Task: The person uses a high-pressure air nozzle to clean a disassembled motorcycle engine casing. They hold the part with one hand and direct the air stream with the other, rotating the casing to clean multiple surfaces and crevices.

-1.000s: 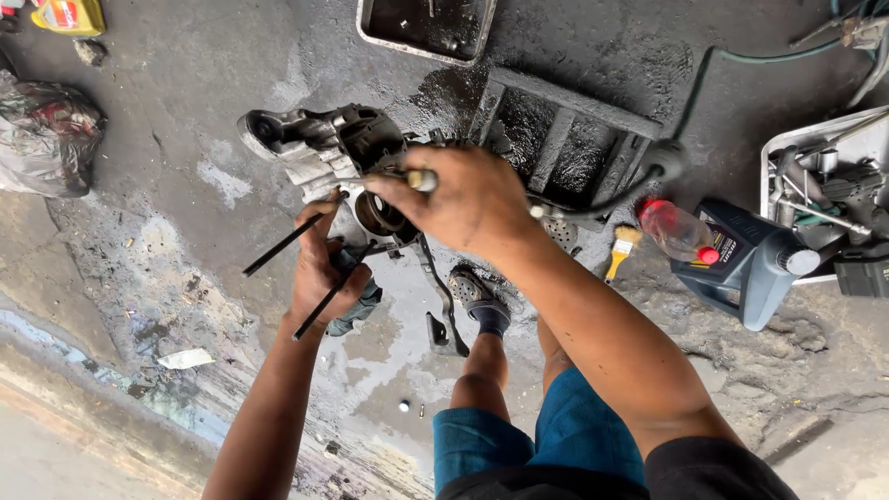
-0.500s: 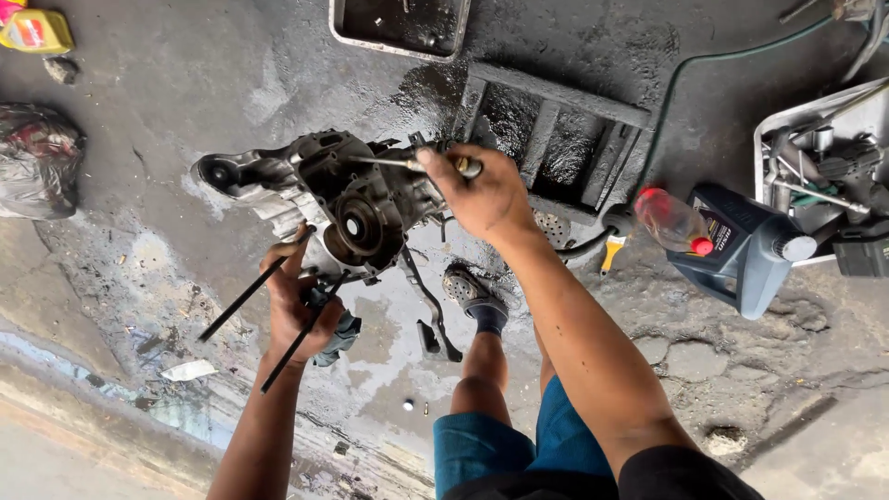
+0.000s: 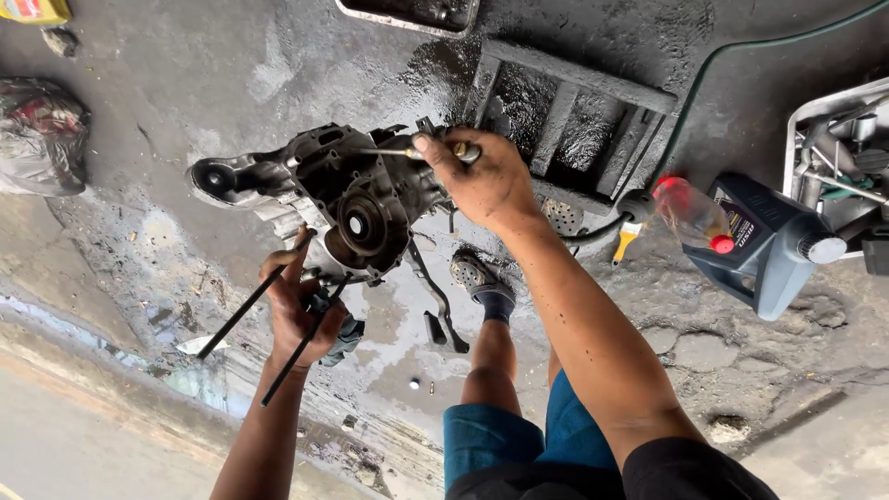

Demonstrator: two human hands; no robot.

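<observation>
Right hand (image 3: 486,181): fingers wrapped tight round the handle of a screwdriver (image 3: 421,152), index finger laid along it, thin metal shaft pointing left into the top of the engine case (image 3: 356,199). Left hand (image 3: 301,310): fingers curled shut round two long dark rods (image 3: 243,310), which slant down-left out of the fist; thumb side is up against the lower edge of the engine case.

Engine case: dark, greasy metal casting, round bearing opening facing the camera at its middle, a lighter mounting arm with a round eye sticking out to the left. It sits between the two hands, held up above the wet concrete floor (image 3: 185,83); cannot tell what else bears it.

Just right of and below the case: the person's foot in a dotted sandal (image 3: 477,276), with a black bent lever (image 3: 435,301) lying on the floor beside it. Blue shorts at the near edge.

Far side, behind the right hand: a dark oily wooden frame (image 3: 574,111). Right of that: a small yellow-handled brush (image 3: 628,243), a clear plastic bottle with a red cap (image 3: 690,215), and a blue-grey oil jug (image 3: 773,243) touching it. Far right: a white tray (image 3: 795,139) of tools. A green hose (image 3: 704,74) runs across the far right floor. Far left: a tied plastic bag (image 3: 39,134).
</observation>
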